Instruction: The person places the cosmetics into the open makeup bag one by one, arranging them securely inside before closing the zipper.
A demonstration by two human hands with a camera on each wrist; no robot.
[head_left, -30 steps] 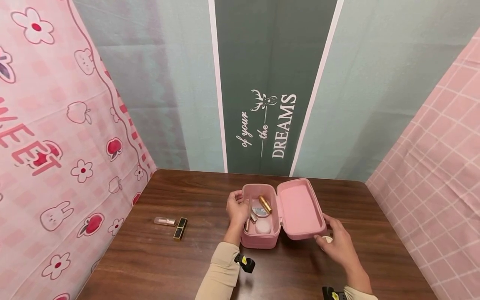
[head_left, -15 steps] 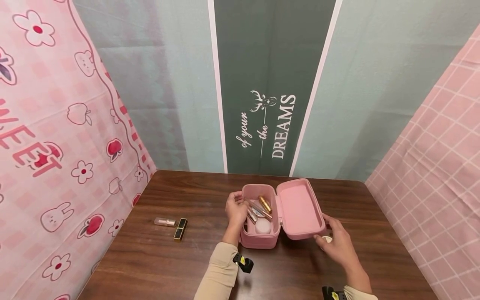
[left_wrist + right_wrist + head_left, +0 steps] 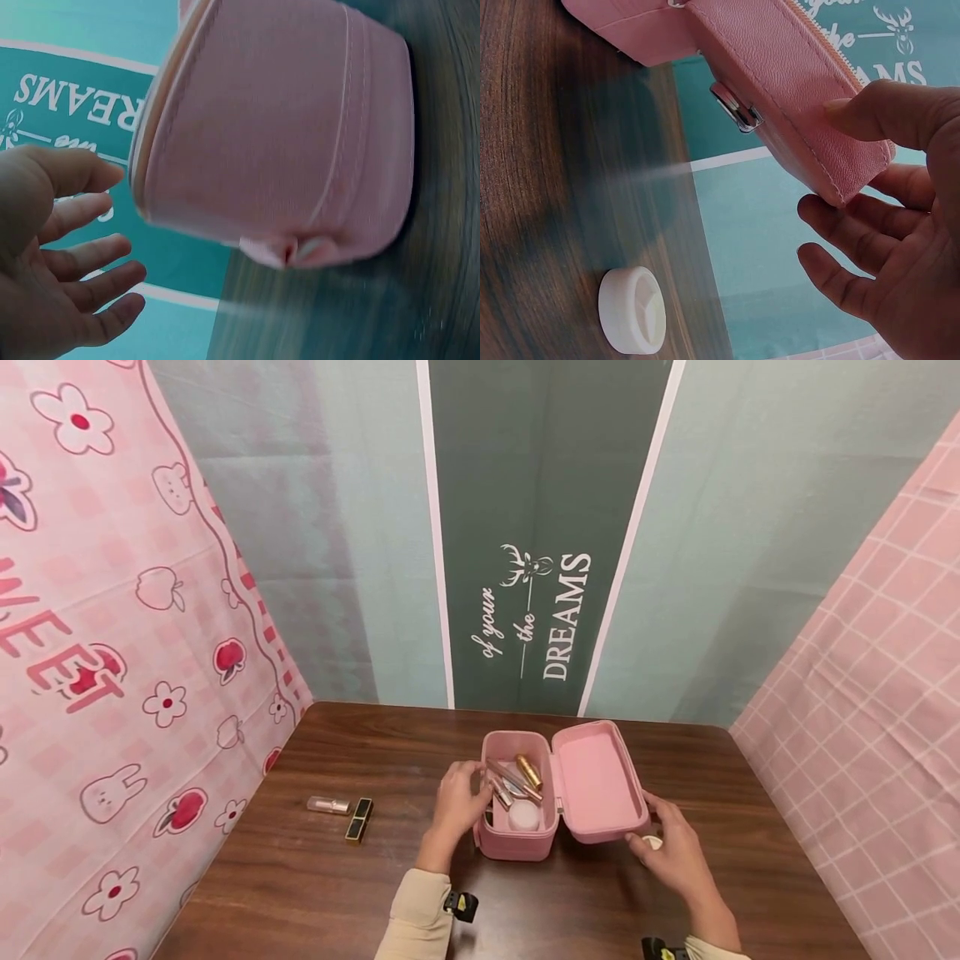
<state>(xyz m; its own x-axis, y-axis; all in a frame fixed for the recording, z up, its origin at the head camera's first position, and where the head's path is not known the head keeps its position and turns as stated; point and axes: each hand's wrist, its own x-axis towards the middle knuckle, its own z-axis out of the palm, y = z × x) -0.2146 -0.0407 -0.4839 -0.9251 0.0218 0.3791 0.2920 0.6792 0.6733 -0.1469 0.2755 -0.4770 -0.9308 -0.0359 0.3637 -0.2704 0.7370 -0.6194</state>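
A pink cosmetic case (image 3: 519, 846) stands on the table with its lid (image 3: 600, 783) swung out to the right. Inside lie a gold lipstick tube (image 3: 528, 771), slim rose-gold tubes and a small white round jar (image 3: 524, 815). My left hand (image 3: 459, 802) is at the left wall of the case; in the left wrist view its fingers (image 3: 97, 259) are spread, with nothing in them. My right hand (image 3: 675, 852) holds the lid's outer corner, thumb on the side wall and fingers beneath. In the right wrist view the lid (image 3: 780, 82) is tilted above the table.
On the left of the brown table (image 3: 300, 893) lie a clear-capped tube (image 3: 328, 806) and a black-and-gold lipstick (image 3: 359, 820). A white round container (image 3: 632, 310) sits below the right hand. Patterned cloths hang behind and at both sides.
A slim rose-gold tube has come to lie across the other items in the case. My left hand has drawn back leftward and nearer. The right hand keeps the lid in place.
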